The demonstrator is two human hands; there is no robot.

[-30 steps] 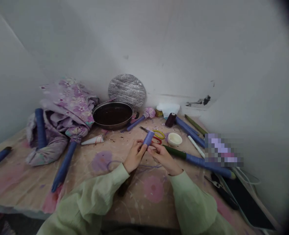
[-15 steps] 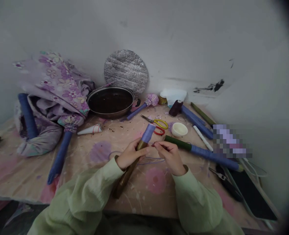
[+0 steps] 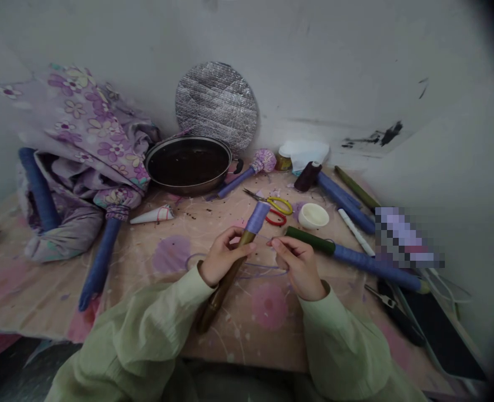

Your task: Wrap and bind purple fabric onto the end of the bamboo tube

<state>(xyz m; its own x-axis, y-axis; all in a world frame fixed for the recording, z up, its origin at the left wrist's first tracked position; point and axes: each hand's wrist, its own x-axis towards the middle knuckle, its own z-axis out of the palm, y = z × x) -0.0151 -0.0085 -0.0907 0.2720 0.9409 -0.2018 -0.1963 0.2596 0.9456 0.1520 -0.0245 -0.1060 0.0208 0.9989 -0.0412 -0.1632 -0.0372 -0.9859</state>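
Note:
My left hand (image 3: 222, 258) is closed around a brown bamboo stick (image 3: 229, 277), which slants up and away from me. Lavender thread wrapping (image 3: 257, 216) covers the stick's upper end. To the right, my right hand (image 3: 300, 268) pinches a thin lavender thread, which runs taut to the stick just below the wrapping. A loose loop of lavender cord (image 3: 264, 273) lies on the tablecloth beneath both hands. Just beyond the wrapped end are scissors (image 3: 278, 205) with one yellow and one red handle.
Near the wall stand a dark pan (image 3: 188, 167) and a round silver mat (image 3: 217, 106). Floral fabric (image 3: 100, 123) is heaped at left. A white bowl (image 3: 313, 215), thread spool (image 3: 307, 177), purple-wrapped stick (image 3: 368, 266), black-handled tool (image 3: 398, 315) and phone (image 3: 443, 332) lie at right.
My right hand has moved a little away from the stick, drawing the thread out between them. My left hand keeps its hold while its fingers have shifted slightly. The camera view has shifted a little.

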